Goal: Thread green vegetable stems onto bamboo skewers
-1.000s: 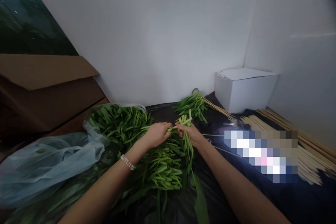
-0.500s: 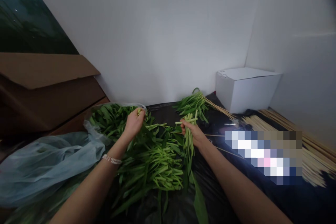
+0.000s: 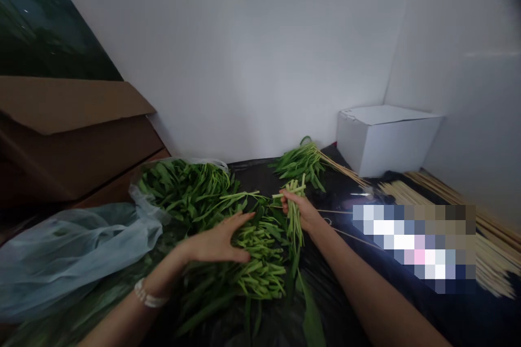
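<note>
My left hand (image 3: 222, 238) is spread, thumb apart from the fingers, over a pile of leafy green stems (image 3: 262, 265) on black plastic. Nothing shows in its grasp. Closed around a small bunch of pale green stems (image 3: 293, 227) is my right hand (image 3: 299, 207); one stem lies crosswise at the top of the bunch and long leaves hang below. A thin stick passes behind that hand. More leafy greens (image 3: 187, 187) fill a clear plastic bag behind my left hand.
Leafy greens on thin sticks (image 3: 301, 161) lie near the wall. A white box (image 3: 386, 141) stands at the back right, beside many loose sticks (image 3: 484, 255). At left are an open cardboard box (image 3: 73, 146) and a translucent plastic bag (image 3: 89, 255).
My left hand has come down and toward me from the bagged greens to the pile, and its fingers have opened. My right hand keeps its bunch in nearly the same place.
</note>
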The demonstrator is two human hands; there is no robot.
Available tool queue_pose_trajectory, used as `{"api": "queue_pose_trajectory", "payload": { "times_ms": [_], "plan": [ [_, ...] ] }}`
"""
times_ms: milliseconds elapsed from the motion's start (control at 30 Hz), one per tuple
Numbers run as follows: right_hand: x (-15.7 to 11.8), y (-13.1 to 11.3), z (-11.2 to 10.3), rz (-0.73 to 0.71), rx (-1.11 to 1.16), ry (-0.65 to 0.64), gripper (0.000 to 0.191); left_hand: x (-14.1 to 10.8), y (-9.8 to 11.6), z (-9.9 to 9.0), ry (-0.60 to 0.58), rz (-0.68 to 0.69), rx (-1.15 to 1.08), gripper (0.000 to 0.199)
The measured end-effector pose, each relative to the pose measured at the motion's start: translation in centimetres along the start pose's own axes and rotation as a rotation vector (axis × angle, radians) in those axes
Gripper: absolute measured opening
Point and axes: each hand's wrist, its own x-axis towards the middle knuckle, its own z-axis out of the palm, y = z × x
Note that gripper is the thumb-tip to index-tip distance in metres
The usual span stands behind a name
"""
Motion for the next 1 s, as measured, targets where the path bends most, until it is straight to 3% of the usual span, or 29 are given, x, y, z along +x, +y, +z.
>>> {"api": "queue_pose_trajectory", "payload": {
  "times_ms": [67,133,167,200,300,400,500,600,700,800,867,1000],
  "plan": [
    [0.0,0.1,0.1,0.014,-0.014,0.004,0.016,1.9,-1.5,-3.0,0.048,0.052,-0.122,0.066],
    [0.0,0.2,0.0,0.020,-0.019,-0.002,0.016,4.5,-3.2,-4.9,0.206,-0.069,-0.096,0.060],
    [0.0,0.2,0.0,0.019,-0.017,-0.004,0.016,5.8,-4.1,-5.4,0.270,-0.166,0.035,0.058],
    [0.1,0.2,0.0,0.018,-0.014,-0.004,0.016,7.1,-5.1,-5.4,0.315,-0.249,0.208,0.051],
    [0.2,0.0,-0.1,0.013,-0.004,0.009,0.017,9.7,-7.8,-4.3,0.364,-0.357,0.366,0.032],
    [0.1,-0.3,-0.1,0.011,0.005,0.018,0.016,10.0,-9.3,-3.0,0.378,-0.379,0.452,0.024],
    [0.1,-0.5,0.0,0.033,0.014,0.037,0.011,9.3,-9.2,-3.3,0.412,-0.362,0.521,0.026],
    [0.1,-0.6,0.2,0.021,0.036,0.044,0.010,8.5,-7.7,-5.2,0.643,-0.273,0.576,0.030],
    [-0.1,-0.8,0.5,-0.092,0.031,0.034,0.017,8.0,-4.9,-7.4,0.919,-0.096,0.561,0.031],
    [-0.6,-1.1,1.2,-0.259,-0.095,0.047,0.025,7.6,-0.9,-7.8,1.026,0.138,0.550,0.031],
    [-1.0,-1.3,1.7,-0.363,-0.202,0.062,0.033,7.4,2.2,-6.5,0.985,0.328,0.597,0.029],
    [-1.7,-1.5,2.4,-0.480,-0.275,0.064,0.040,7.3,7.6,-2.0,0.728,0.689,0.752,0.026]
  ]
}}
